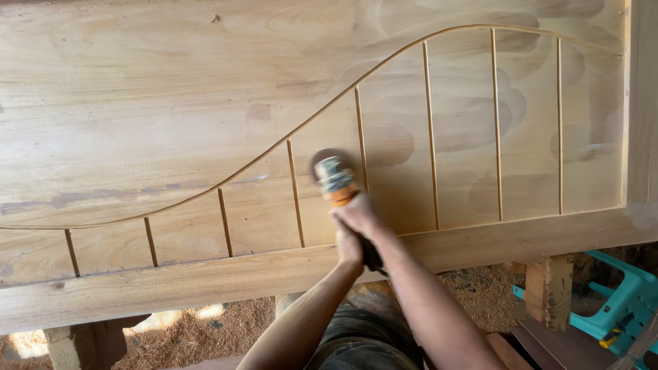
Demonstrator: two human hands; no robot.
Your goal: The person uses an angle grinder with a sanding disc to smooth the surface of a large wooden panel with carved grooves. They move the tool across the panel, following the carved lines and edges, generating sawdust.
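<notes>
Now your right hand and left hand clamp the angle grinder, its disc ahead of your knuckles on the carved wooden panel.

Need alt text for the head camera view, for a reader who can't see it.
Both hands grip a handheld power sander, the right hand nearer its head and the left hand just behind, pressing it on a large pale wooden panel with one curved groove and several straight ones. Sawdust covers the ground below, and a turquoise plastic stool stands lower right.
</notes>
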